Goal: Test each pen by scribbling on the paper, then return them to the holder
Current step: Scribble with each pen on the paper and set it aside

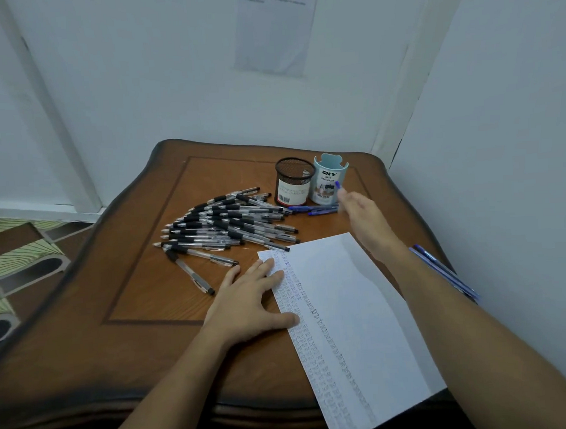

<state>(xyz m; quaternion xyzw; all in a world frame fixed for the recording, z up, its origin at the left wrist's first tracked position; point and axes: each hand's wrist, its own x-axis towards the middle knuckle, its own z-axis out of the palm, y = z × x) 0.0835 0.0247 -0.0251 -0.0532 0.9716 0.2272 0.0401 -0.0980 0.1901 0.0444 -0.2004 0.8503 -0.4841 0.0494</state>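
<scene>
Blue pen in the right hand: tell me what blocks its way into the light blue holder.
Nothing visible does. The right hand holds the blue pen just beside the light blue holder, whose open top looks clear.

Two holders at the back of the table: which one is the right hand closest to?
The light blue DIY desk organizer, the right-hand one. The right hand, holding a blue pen, is right beside it; the black mesh cup stands farther left.

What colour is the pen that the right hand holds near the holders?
Blue. The pen in the right hand shows in the head view, though motion blurs it.
</scene>
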